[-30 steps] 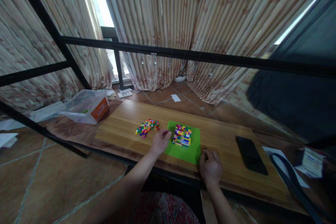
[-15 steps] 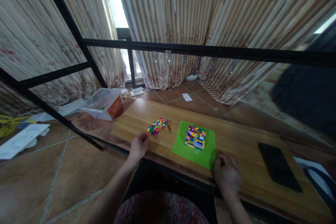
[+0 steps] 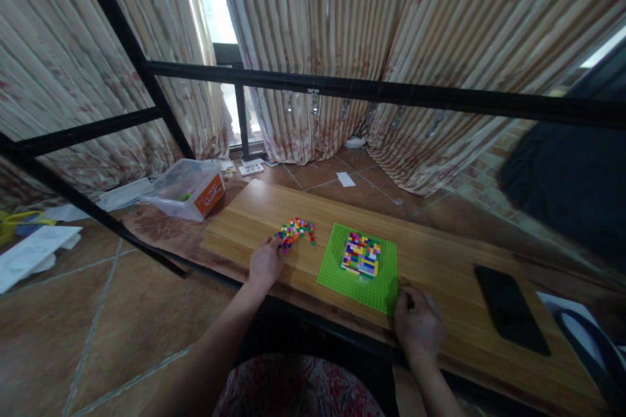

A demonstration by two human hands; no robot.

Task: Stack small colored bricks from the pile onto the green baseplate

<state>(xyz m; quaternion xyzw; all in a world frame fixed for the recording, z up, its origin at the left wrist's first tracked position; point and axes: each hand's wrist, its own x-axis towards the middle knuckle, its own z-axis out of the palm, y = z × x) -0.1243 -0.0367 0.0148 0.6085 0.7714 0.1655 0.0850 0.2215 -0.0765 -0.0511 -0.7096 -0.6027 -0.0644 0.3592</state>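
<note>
A heap of small toy bricks [image 3: 296, 229] in many colours lies on the wooden table. At its near left edge is my left hand [image 3: 267, 262], fingers bent together and tips against the bricks. Whether a brick is between them is hidden. To the right lies a bright green studded baseplate [image 3: 330, 273]. It bears a low rectangular block of multicoloured bricks [image 3: 360, 253]. My right hand [image 3: 418, 319] rests curled at the baseplate's front right corner, thumb and fingers closed. What it holds, if anything, does not show.
A black phone-like slab [image 3: 511, 309] lies on the table [image 3: 440, 260] to the right. Beyond the table's left end stands a clear plastic box [image 3: 183, 192] with an orange label. A black metal rail [image 3: 342, 86] crosses in front of the curtains.
My left hand has moved forward and right, up to the brick heap. My right hand stays by the baseplate corner. The whole view has shifted slightly.
</note>
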